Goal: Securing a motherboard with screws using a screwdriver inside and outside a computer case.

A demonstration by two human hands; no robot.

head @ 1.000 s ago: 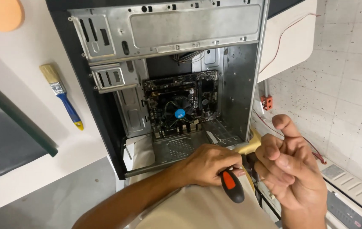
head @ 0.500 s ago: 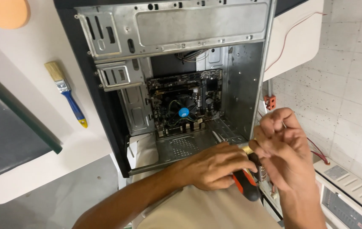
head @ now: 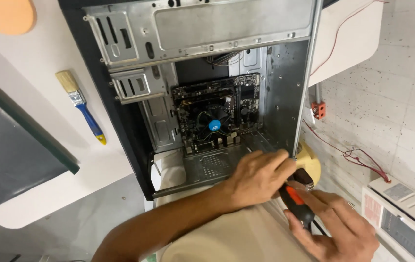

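Note:
An open computer case (head: 134, 29) lies on a white table (head: 37, 68), showing its motherboard (head: 217, 104) and a fan with a blue centre (head: 214, 124). My left hand (head: 256, 177) is curled at the case's lower right corner, over the front part of a screwdriver with a red and black handle (head: 295, 201). Just below it, my right hand (head: 336, 230) has its fingers around the end of that handle. The screwdriver's tip is hidden under my left hand. A pale yellow rounded object (head: 310, 162) sits right behind both hands.
A paintbrush with a blue handle (head: 80, 106) lies left of the case. An orange disc (head: 3, 14) sits at the top left, and a dark panel (head: 13, 155) at the left edge. A red wire (head: 355, 155) and a white device (head: 404, 216) lie on the tiled floor, right.
My right hand has dropped from beside the case's corner to below my left hand and closed on the screwdriver handle. The left hand has shifted slightly up towards the case's corner.

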